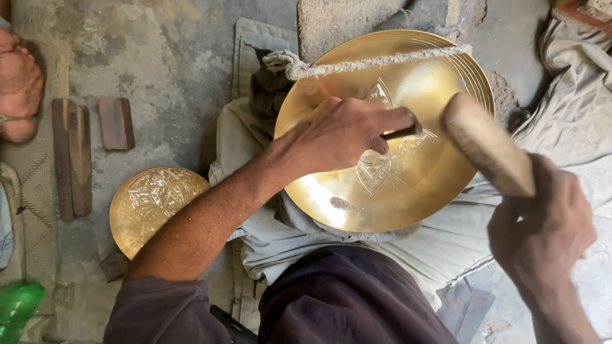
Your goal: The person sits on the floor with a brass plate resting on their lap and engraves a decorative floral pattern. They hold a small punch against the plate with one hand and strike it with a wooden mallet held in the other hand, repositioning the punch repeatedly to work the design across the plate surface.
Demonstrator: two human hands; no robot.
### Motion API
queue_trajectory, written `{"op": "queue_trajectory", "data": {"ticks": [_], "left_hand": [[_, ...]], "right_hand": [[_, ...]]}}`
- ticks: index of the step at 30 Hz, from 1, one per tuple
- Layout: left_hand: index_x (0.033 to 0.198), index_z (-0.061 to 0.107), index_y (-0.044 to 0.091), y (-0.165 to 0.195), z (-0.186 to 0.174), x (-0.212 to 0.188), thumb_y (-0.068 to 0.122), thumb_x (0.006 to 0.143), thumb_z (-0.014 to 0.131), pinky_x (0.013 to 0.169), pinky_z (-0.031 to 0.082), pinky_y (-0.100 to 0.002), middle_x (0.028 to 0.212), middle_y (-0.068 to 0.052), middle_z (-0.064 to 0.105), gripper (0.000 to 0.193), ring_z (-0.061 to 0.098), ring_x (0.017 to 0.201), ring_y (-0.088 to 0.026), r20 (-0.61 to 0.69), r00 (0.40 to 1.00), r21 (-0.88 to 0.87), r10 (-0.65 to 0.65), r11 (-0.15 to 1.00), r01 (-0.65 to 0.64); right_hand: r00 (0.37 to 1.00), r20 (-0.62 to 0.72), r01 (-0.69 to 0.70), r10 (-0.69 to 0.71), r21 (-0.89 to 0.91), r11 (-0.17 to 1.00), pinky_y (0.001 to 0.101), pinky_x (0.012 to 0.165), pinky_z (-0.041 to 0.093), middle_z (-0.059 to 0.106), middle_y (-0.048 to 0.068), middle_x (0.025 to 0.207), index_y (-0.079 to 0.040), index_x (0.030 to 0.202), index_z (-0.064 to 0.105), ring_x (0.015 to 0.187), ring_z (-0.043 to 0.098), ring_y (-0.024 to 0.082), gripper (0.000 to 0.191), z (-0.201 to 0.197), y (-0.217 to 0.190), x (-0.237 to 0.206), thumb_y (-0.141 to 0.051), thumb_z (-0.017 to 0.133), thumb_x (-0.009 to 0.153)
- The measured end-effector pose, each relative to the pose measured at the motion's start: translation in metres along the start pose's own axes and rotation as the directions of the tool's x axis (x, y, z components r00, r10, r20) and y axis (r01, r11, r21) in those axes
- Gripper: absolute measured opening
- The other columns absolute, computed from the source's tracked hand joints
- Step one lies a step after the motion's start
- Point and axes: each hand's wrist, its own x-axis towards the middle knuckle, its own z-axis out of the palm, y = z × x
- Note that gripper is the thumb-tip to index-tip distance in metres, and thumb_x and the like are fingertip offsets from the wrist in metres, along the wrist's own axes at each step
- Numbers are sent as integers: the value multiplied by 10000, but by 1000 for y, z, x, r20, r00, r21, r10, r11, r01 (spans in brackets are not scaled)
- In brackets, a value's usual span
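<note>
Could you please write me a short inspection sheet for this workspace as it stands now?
Surface: rough grey concrete floor, stained, with a cloth pad under the work.
Job's things: large brass plate tilted on the lap, a pattern partly cut at its middle; thin metal punch set on it; wooden mallet raised beside it.
Clutter: second, fully patterned brass plate, wooden blocks, green bottle.
Grips: left hand closed on the punch; right hand closed on the mallet.
Cables: none; a rope crosses the large plate's top.
Surroundings: another person's foot at far left; crumpled cloth at right.
</note>
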Motion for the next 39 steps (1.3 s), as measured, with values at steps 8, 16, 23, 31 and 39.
{"op": "queue_trajectory", "data": {"ticks": [8, 16, 23, 31, 39], "left_hand": [[1254, 553, 136, -1, 2, -3, 117, 920, 758, 608, 538, -420, 911, -98, 676, 393, 719, 817, -295, -52, 998, 39, 21, 999, -19], [1252, 554, 152, -3, 1, -1, 118, 918, 752, 619, 530, -429, 887, -77, 685, 389, 725, 813, -283, -23, 1000, 13, 21, 1000, -20], [1243, 547, 141, -2, 3, -5, 144, 927, 753, 558, 536, -410, 891, -82, 686, 377, 722, 769, -284, -12, 1000, 47, -15, 999, 16], [1238, 542, 114, -5, 6, -3, 137, 949, 727, 595, 550, -409, 905, -78, 693, 344, 729, 782, -268, -31, 999, -15, 16, 1000, -17], [1244, 498, 127, -4, 4, -10, 157, 976, 726, 612, 538, -425, 868, -72, 665, 353, 722, 780, -280, -20, 1000, 4, -7, 1000, 7]], "right_hand": [[980, -2, 193, -197, -181, 964, 410, 861, 575, 700, 194, 1073, -10, 1268, 635, 982, 705, 351, 560, -25, -16, 20, 152, 730, 740], [991, 28, -133, 131, 104, 986, 358, 784, 524, 693, 194, 1014, 6, 1311, 601, 828, 676, 300, 439, 0, 5, 1, 9, 738, 895], [990, -96, 106, -102, 32, 994, 354, 817, 566, 695, 199, 1064, -1, 1273, 557, 921, 710, 325, 490, -13, 3, 6, 73, 704, 811], [993, -50, -70, 105, 464, 883, 384, 900, 572, 668, 145, 1153, 7, 1321, 536, 1014, 700, 283, 490, -15, -14, 12, 3, 668, 849], [989, 5, -128, 150, 550, 825, 344, 907, 562, 659, 192, 1236, 31, 1346, 568, 1061, 692, 231, 391, -19, -5, 7, 68, 621, 960]]}}
